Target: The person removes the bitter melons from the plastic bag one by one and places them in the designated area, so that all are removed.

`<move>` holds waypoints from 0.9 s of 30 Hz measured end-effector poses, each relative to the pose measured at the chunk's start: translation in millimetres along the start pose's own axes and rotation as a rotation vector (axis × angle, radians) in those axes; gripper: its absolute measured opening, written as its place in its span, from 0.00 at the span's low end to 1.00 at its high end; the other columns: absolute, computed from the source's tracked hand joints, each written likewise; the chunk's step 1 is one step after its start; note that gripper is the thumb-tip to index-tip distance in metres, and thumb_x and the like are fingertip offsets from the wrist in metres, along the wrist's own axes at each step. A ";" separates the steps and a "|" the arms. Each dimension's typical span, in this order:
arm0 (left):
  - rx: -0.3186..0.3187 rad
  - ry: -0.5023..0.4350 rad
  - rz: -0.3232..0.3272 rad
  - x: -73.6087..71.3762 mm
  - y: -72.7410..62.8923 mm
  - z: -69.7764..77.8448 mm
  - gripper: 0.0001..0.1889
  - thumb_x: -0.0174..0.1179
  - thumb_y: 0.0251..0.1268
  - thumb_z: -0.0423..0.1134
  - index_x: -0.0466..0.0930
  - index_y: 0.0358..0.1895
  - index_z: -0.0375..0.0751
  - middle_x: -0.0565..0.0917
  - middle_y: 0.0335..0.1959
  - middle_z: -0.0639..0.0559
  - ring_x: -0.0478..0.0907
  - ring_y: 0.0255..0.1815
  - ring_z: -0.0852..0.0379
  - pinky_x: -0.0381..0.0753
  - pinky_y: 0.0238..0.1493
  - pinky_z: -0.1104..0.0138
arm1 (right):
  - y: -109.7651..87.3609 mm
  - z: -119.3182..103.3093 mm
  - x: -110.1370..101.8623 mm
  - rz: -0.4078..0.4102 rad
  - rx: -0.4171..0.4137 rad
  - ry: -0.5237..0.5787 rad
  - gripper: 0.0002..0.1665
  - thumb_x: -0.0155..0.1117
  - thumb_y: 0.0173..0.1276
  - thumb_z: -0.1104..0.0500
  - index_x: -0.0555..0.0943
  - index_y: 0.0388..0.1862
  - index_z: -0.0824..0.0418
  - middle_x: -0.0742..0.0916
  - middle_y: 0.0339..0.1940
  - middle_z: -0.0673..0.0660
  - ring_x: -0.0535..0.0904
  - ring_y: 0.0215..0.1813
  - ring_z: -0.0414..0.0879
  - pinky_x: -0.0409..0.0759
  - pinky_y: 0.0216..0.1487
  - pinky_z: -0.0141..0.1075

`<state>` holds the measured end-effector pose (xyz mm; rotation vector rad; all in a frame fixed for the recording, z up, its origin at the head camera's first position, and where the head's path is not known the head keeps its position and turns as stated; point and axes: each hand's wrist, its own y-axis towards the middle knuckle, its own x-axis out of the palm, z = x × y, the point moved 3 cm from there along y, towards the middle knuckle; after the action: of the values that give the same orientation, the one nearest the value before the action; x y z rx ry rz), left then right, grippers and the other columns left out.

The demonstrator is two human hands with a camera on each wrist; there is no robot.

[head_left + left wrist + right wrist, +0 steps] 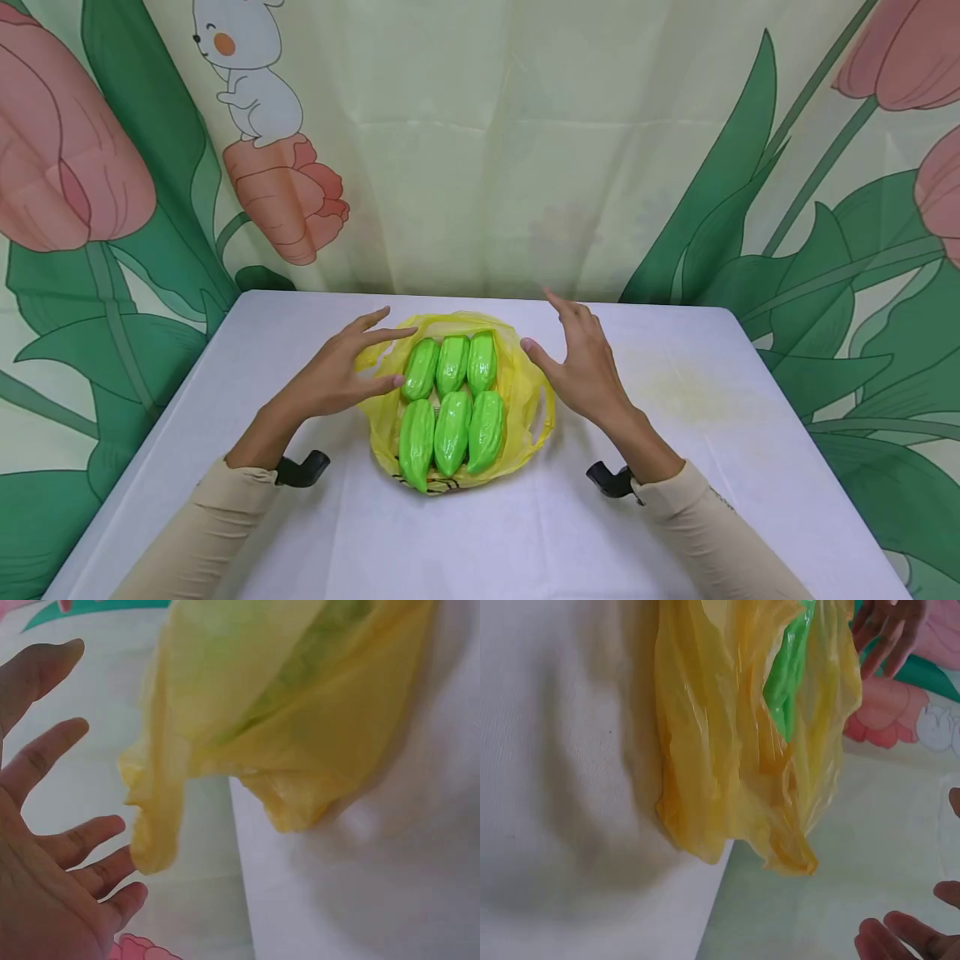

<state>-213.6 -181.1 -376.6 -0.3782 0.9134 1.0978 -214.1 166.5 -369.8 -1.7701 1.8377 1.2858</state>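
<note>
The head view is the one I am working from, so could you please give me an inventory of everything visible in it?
Green pieces: six visible, shiny green, in two rows of three inside the open bag
Bag: one, yellow, on the table between the hands
Table: one, white, below the backdrop
Backdrop: one, pale, behind the table
Tulips: three, pink, printed at both sides
Leaves: many, green, printed at both sides
Animal: one, white, printed on top of the carrot
Carrot: one, orange, printed at upper left
Wrist devices: two, black, one at each wrist
Sleeves: two, beige, one per arm
Left hand: one, bare, at the bag's left
Right hand: one, bare, at its right
</note>
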 end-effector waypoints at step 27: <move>-0.026 -0.097 -0.160 15.2 7.6 -32.4 0.42 0.76 0.64 0.44 0.68 0.81 0.49 0.60 0.85 0.35 0.54 0.86 0.31 0.59 0.77 0.26 | 4.0 -21.0 58.5 -0.223 0.028 0.173 0.40 0.74 0.73 0.48 0.71 0.81 0.45 0.79 0.69 0.63 0.79 0.65 0.61 0.81 0.64 0.54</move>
<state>-232.4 -190.5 -406.6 -0.4086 0.7702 0.9738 -222.1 112.1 -399.0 -2.0598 1.6742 1.0475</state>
